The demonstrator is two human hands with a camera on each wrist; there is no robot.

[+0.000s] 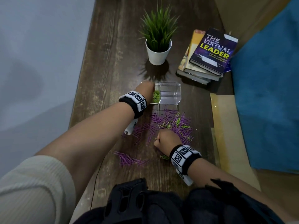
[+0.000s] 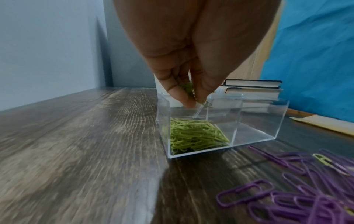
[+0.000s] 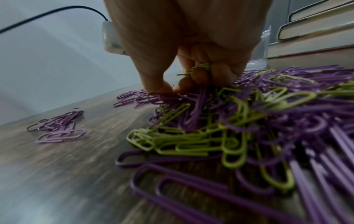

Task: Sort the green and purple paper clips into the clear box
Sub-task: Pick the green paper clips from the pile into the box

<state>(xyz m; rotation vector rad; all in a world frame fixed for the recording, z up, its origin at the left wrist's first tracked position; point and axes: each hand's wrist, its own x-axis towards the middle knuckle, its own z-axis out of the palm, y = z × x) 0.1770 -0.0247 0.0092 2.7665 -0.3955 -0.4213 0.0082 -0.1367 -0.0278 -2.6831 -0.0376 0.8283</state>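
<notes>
A clear two-compartment box stands mid-table; its left compartment holds green clips, its right one is bare. My left hand hovers over the left compartment, pinching a few green clips in its fingertips. A mixed pile of purple and green clips lies in front of the box. My right hand is down on the pile's near edge, its curled fingers holding green clips.
A potted plant stands behind the box and a stack of books at the back right. Small purple clusters lie near the front left. A yellow envelope and blue cloth are at the right.
</notes>
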